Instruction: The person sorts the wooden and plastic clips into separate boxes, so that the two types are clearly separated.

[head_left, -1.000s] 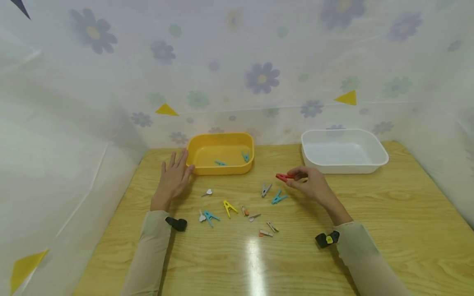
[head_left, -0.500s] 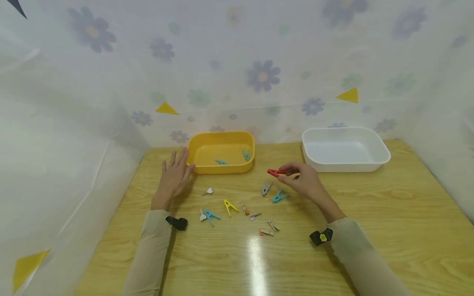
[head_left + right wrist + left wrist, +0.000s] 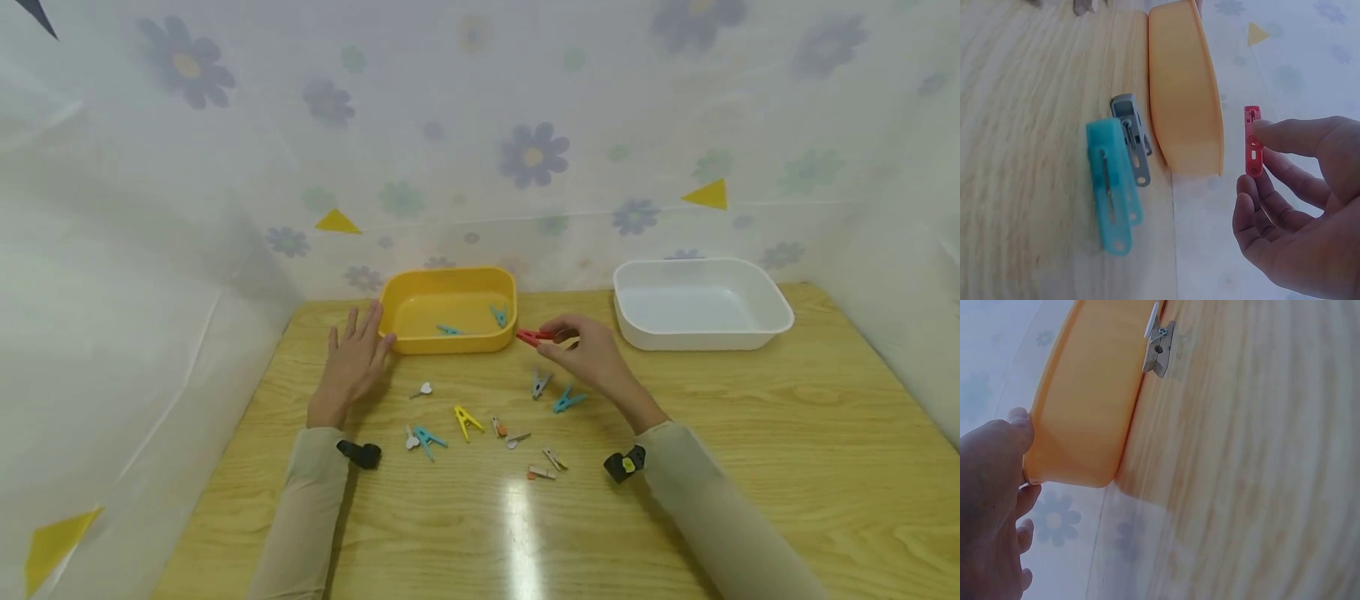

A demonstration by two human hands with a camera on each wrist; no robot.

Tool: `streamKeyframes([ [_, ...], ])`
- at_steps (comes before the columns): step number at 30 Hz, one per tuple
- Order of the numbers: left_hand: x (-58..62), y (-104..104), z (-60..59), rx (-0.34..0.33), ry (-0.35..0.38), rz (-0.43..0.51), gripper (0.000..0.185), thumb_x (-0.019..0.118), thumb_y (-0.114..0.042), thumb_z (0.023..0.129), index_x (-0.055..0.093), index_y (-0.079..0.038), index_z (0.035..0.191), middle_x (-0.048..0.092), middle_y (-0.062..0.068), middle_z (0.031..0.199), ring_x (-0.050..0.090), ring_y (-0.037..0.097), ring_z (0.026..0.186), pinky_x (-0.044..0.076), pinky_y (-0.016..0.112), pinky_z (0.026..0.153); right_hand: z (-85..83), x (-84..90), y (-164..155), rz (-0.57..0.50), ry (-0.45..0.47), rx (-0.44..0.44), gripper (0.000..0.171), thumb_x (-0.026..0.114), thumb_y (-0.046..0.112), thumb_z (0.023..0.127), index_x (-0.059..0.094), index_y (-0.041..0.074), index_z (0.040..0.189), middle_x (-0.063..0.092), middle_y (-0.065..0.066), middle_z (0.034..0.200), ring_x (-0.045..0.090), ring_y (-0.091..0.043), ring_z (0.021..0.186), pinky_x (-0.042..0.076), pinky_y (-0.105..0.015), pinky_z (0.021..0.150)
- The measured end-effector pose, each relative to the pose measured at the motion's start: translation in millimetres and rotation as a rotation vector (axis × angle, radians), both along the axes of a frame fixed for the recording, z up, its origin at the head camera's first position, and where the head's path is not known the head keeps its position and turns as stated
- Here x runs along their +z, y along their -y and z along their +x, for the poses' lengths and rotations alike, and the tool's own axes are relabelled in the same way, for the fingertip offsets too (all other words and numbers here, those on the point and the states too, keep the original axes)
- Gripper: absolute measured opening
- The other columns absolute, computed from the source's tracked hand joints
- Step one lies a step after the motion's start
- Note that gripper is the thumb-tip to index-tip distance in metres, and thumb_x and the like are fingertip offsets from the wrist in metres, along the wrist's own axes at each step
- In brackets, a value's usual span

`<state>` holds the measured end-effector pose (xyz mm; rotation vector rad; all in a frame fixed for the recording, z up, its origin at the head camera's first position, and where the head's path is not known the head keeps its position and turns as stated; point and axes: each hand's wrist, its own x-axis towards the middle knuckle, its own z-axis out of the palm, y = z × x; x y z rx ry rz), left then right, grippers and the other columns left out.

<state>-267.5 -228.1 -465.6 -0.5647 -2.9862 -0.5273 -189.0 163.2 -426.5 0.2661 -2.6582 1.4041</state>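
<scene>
Between the thumb and fingers of my right hand point(image 3: 588, 350) a red clothespin point(image 3: 534, 336) is pinched, held just off the right end of the yellow bin point(image 3: 450, 344). The right wrist view shows the thumb laid on this red clothespin point(image 3: 1253, 150). My left hand point(image 3: 348, 362), fingers spread and fairly straight, touches the bin's left end; its thumb meets the rim in the left wrist view. Two blue clothespins point(image 3: 498, 316) lie inside the bin. Below my right hand are a grey clothespin point(image 3: 539, 384) and a blue clothespin point(image 3: 567, 400) on the table.
A white bin point(image 3: 701, 342) stands at the back right. Nearer me lie a yellow clothespin point(image 3: 467, 422), another blue clothespin point(image 3: 429, 441) and several small wooden clothespins point(image 3: 542, 472), some with heart shapes. A flower-printed sheet point(image 3: 465, 158) hangs behind the table.
My right hand has moved left with the red clothespin, from over near the white bin to beside the yellow bin. My left hand has stayed at the yellow bin.
</scene>
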Motion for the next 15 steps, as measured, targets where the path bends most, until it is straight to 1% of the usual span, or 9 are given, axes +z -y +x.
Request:
streamKeyframes([
  [6, -0.1, -1, -0.8, -0.004, 0.001, 0.001, 0.071, 0.022, -0.054, 0.111, 0.007, -0.012, 0.167, 0.006, 0.005, 0.172, -0.007, 0.032, 0.157, -0.007, 0.066, 0.119, -10.8, 3.2, 14, 0.025, -0.025, 0.000, 0.026, 0.079, 0.017, 0.093, 0.073, 0.003, 0.114, 0.072, -0.014, 0.110, 0.066, -0.030, 0.102, 0.059, -0.043, 0.080],
  [11, -1.0, 0, -0.5, -0.004, -0.006, 0.003, 0.071, 0.022, -0.053, 0.111, 0.007, -0.011, 0.166, 0.008, 0.008, 0.172, -0.007, 0.034, 0.157, -0.007, 0.067, 0.119, -20.7, 9.1, 28, 0.001, -0.024, 0.005, 0.025, 0.078, 0.019, 0.094, 0.073, 0.004, 0.114, 0.071, -0.012, 0.111, 0.065, -0.030, 0.102, 0.058, -0.043, 0.080],
  [15, -1.4, 1, 0.1, -0.003, -0.016, -0.001, 0.070, 0.023, -0.052, 0.112, 0.007, -0.011, 0.166, 0.010, 0.010, 0.172, -0.003, 0.037, 0.157, -0.006, 0.068, 0.119, -30.6, 12.0, 38, -0.004, -0.040, 0.010, 0.025, 0.078, 0.019, 0.093, 0.074, 0.005, 0.113, 0.072, -0.012, 0.111, 0.066, -0.029, 0.101, 0.057, -0.043, 0.082],
])
